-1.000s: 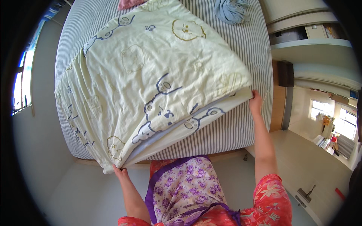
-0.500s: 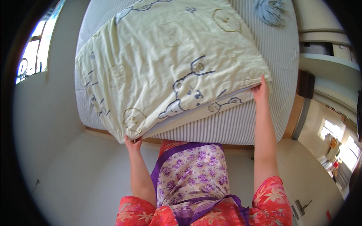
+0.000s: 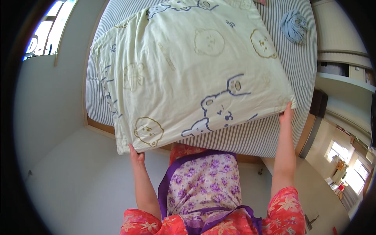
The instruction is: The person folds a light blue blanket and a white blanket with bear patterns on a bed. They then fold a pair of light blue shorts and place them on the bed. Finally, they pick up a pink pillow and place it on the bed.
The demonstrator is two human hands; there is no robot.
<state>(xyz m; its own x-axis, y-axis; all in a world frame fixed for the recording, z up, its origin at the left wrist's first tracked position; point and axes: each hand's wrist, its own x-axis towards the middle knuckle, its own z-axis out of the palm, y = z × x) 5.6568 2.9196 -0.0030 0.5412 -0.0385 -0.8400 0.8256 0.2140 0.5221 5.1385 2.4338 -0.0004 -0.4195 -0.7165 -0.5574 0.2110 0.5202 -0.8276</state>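
A pale yellow quilt cover printed with cartoon bears is spread over the striped bed. Its near edge is pulled fairly straight between my two hands. My left hand pinches the edge close to the near left corner, which hangs past the side of the bed. At the near right corner, my right hand grips the cover above the striped sheet. Folds run along the cover's left side. Its far edge passes out of view at the top.
A crumpled blue-grey cloth lies on the bed at the far right, and a bit of pink cloth shows at the top. Shelving stands right of the bed. A wall with a window rises on the left; a door handle is at lower right.
Both corners are drawn farther apart, and the near edge has tightened, hiding the underside fold. My right hand has moved right and nearer; my left has shifted slightly nearer.
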